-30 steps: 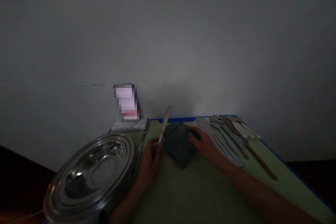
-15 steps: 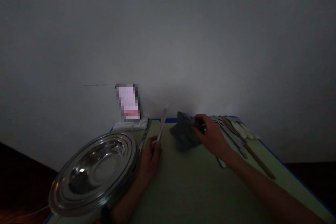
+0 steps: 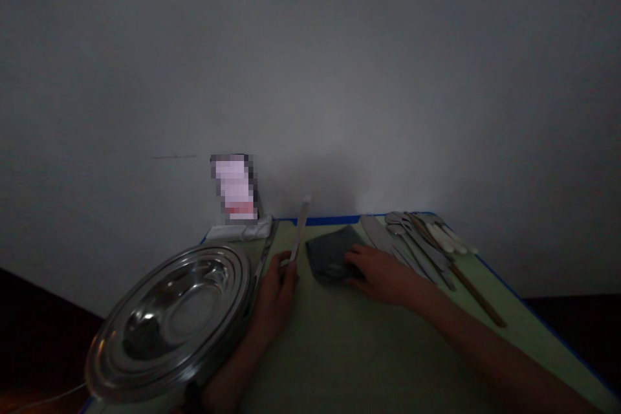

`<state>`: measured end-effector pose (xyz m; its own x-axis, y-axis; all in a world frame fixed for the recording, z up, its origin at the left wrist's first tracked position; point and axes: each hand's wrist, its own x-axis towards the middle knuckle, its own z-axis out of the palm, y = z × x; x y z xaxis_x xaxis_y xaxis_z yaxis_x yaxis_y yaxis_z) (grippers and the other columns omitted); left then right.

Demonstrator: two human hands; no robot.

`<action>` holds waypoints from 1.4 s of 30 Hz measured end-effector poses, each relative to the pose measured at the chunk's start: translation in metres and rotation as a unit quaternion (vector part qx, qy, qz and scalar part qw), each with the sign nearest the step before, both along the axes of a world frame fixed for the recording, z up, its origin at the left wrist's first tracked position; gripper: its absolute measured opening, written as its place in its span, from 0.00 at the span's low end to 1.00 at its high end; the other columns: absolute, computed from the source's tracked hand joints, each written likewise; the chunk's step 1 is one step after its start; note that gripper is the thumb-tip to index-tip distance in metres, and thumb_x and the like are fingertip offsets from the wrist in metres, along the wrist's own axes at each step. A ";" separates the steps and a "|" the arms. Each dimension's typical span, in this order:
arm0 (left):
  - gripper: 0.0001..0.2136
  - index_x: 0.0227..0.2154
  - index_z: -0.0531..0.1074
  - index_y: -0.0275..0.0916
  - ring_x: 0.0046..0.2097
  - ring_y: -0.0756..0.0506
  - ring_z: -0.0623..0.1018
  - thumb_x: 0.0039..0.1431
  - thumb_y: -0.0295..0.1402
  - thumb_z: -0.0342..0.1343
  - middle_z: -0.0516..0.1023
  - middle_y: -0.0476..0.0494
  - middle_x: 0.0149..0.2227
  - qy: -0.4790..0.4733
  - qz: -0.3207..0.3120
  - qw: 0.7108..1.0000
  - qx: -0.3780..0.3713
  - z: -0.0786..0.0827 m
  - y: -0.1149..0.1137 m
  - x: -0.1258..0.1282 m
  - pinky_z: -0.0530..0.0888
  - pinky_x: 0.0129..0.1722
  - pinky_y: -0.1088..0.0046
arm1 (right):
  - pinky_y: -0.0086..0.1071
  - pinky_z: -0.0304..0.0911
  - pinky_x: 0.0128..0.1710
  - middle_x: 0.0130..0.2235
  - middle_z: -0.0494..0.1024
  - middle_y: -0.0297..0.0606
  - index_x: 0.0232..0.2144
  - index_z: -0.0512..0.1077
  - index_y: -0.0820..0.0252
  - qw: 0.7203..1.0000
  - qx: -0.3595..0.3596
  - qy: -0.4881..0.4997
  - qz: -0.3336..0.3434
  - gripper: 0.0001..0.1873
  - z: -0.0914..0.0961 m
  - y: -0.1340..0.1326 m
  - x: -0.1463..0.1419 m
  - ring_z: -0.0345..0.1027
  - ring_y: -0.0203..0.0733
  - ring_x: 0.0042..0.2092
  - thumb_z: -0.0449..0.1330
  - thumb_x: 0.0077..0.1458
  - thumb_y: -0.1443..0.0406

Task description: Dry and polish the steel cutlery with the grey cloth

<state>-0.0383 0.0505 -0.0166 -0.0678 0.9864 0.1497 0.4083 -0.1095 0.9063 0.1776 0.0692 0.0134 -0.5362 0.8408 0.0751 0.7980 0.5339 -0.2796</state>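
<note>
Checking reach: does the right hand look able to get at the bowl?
Probably not directly: the right hand is on the cloth, and the left arm lies between that hand and the bowl.

Counter (image 3: 330, 356) against wall (image 3: 310, 77). Bowl (image 3: 167, 326) on left, phone (image 3: 236, 184) behind it. Knife (image 3: 301, 226) in left hand (image 3: 279, 284), right of bowl; cloth (image 3: 330, 255) right of knife, in right hand (image 3: 381, 270). Cutlery (image 3: 431, 251) along right side.

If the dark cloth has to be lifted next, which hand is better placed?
Probably the right hand: it is touching the dark cloth, while the left hand is occupied holding the knife.
</note>
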 end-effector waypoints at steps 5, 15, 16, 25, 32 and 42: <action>0.17 0.42 0.63 0.37 0.24 0.48 0.68 0.56 0.43 0.45 0.65 0.54 0.21 -0.020 0.014 1.000 0.016 0.001 0.000 0.000 0.63 0.23 0.75 | 0.32 0.54 0.32 0.30 0.71 0.36 0.29 0.66 0.59 0.956 -0.033 0.281 -0.077 0.05 0.010 0.005 -0.007 0.63 0.39 0.32 0.53 0.51 0.64; 0.16 0.42 0.62 0.37 0.23 0.50 0.66 0.56 0.43 0.45 0.63 0.56 0.20 -0.056 0.036 0.996 0.052 0.001 0.000 0.001 0.62 0.22 0.77 | 0.41 0.61 0.42 0.48 0.67 0.51 0.54 0.53 0.64 0.897 -0.074 0.389 -0.198 0.34 -0.013 0.028 0.011 0.66 0.46 0.43 0.56 0.43 0.68; 0.16 0.42 0.62 0.37 0.23 0.50 0.65 0.56 0.42 0.45 0.62 0.56 0.20 -0.053 0.034 0.997 0.050 0.000 0.000 0.001 0.62 0.22 0.77 | 0.44 0.58 0.47 0.52 0.63 0.54 0.55 0.53 0.65 0.928 -0.018 0.326 -0.177 0.35 -0.017 0.027 0.012 0.62 0.49 0.48 0.56 0.43 0.69; 0.15 0.42 0.63 0.38 0.24 0.49 0.67 0.57 0.42 0.44 0.64 0.55 0.22 -0.022 0.012 0.999 0.026 -0.002 0.001 0.000 0.62 0.24 0.75 | 0.42 0.58 0.47 0.47 0.68 0.53 0.52 0.63 0.67 0.995 -0.039 0.055 -0.067 0.27 -0.016 0.016 0.013 0.64 0.51 0.46 0.57 0.50 0.62; 0.16 0.41 0.63 0.36 0.24 0.49 0.66 0.58 0.42 0.42 0.63 0.55 0.21 0.014 0.015 0.999 0.033 0.000 0.002 0.001 0.62 0.23 0.75 | 0.41 0.57 0.43 0.41 0.73 0.47 0.39 0.71 0.62 0.998 -0.034 0.032 -0.038 0.15 0.011 0.006 0.010 0.65 0.50 0.43 0.61 0.46 0.65; 0.16 0.42 0.61 0.37 0.23 0.49 0.64 0.59 0.43 0.41 0.61 0.55 0.21 0.009 -0.012 1.000 0.022 0.000 0.001 0.000 0.60 0.22 0.76 | 0.41 0.58 0.43 0.38 0.73 0.46 0.39 0.69 0.63 0.963 0.157 0.132 -0.173 0.15 0.014 0.027 0.028 0.65 0.48 0.42 0.51 0.55 0.59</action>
<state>-0.0387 0.0519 -0.0169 -0.0414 0.9803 0.1933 0.4216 -0.1582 0.8929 0.2058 0.0963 0.0278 -0.1544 0.8796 0.4500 0.8666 0.3393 -0.3659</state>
